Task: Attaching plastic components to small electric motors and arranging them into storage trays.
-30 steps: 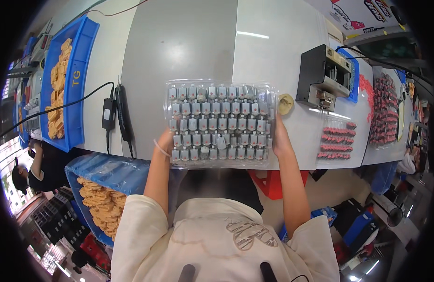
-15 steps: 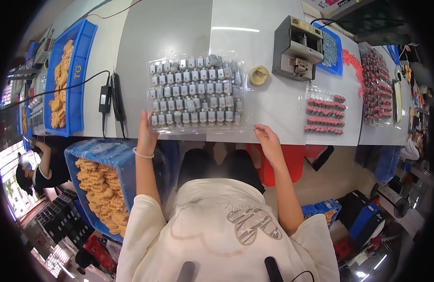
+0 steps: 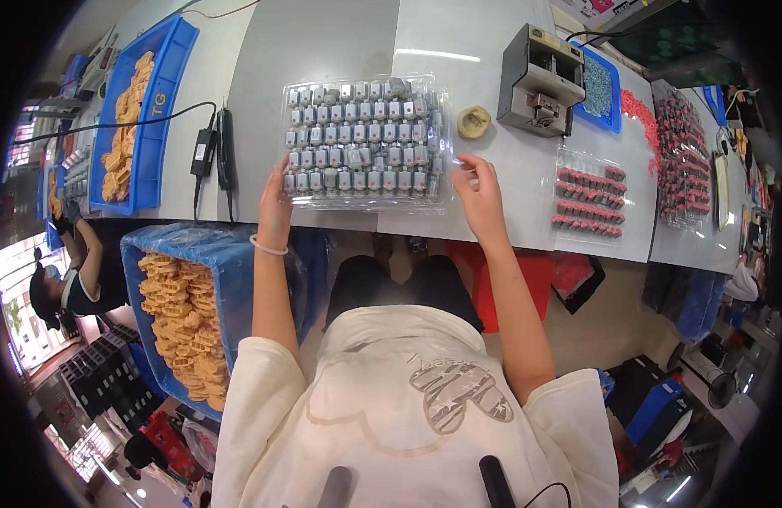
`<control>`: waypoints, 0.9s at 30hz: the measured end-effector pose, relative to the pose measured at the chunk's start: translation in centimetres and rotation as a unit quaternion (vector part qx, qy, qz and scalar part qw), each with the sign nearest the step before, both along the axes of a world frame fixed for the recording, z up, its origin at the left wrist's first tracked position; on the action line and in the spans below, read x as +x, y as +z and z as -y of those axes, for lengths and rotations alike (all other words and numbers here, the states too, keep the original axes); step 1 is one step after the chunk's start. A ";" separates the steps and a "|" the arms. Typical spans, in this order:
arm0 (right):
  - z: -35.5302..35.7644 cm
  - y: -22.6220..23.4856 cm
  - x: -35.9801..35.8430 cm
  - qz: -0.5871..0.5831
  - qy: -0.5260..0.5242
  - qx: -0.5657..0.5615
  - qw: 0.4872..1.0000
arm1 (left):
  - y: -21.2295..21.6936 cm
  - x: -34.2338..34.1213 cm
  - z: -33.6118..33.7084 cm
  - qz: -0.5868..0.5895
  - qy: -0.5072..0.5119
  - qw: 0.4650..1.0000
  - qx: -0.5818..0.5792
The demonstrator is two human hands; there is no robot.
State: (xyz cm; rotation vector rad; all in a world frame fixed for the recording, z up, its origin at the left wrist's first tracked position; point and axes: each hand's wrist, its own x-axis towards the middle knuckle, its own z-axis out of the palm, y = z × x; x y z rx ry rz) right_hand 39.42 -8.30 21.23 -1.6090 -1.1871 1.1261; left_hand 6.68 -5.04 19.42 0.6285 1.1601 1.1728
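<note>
Resting flat on the surface [image 3: 340, 51], the tray [image 3: 365, 140] of small grey motors now lies square before the person, set down from the lifted hold of a second ago. Left hand [image 3: 275, 199] lies open against the tray's near left corner, grip apart, clamping nothing; right hand [image 3: 480, 195] hovers just beside the right edge, fingers loosely spread and empty. Both hands have let go, so the placing looks done. Nearby sit a tape roll [image 3: 474, 121], a grey machine [image 3: 539, 80], a red-part tray [image 3: 587, 199] and a blue bin [image 3: 141, 118] of yellow parts.

A glossy clear plastic tray [image 3: 365, 140] holds dull grey metal motors [image 3: 361, 134] on a smooth matt table [image 3: 323, 42].
</note>
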 end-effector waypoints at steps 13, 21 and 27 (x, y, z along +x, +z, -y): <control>-6.0 -6.8 -1.4 -0.403 -0.166 -0.275 0.857 | -5.5 7.3 4.1 0.233 0.253 0.939 -0.006; -1.9 -8.5 -5.7 -0.443 -0.152 -0.138 0.873 | -5.1 5.4 0.1 0.206 0.257 0.944 0.034; 3.9 -6.7 -13.6 -0.453 -0.213 -0.129 0.856 | -2.1 0.8 -8.6 0.156 0.161 0.972 -0.063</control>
